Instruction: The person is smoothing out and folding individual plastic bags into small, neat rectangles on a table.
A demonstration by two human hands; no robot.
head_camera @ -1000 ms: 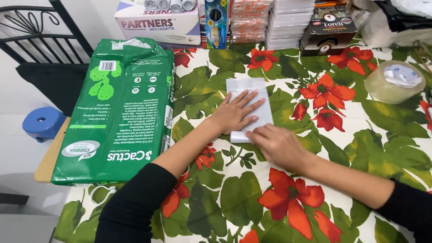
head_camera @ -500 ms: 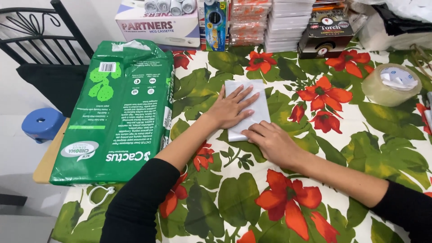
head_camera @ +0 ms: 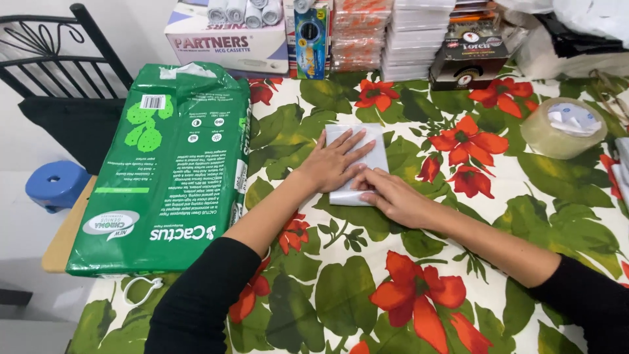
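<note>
We are pressing our left hand [head_camera: 337, 162], fingers spread, flat on the folded white paper [head_camera: 357, 164] at frame centre — our right hand [head_camera: 388, 193] is flattening its lower edge on the floral tablecloth [head_camera: 524, 196].

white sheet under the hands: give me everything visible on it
The white sheet is a small, thin rectangle, paper or plastic film by its look, lying flat on the floral tablecloth near the table's middle. The left hand presses flat on it, fingers spread; the right hand covers its lower right corner. Its folds are hidden.
</note>
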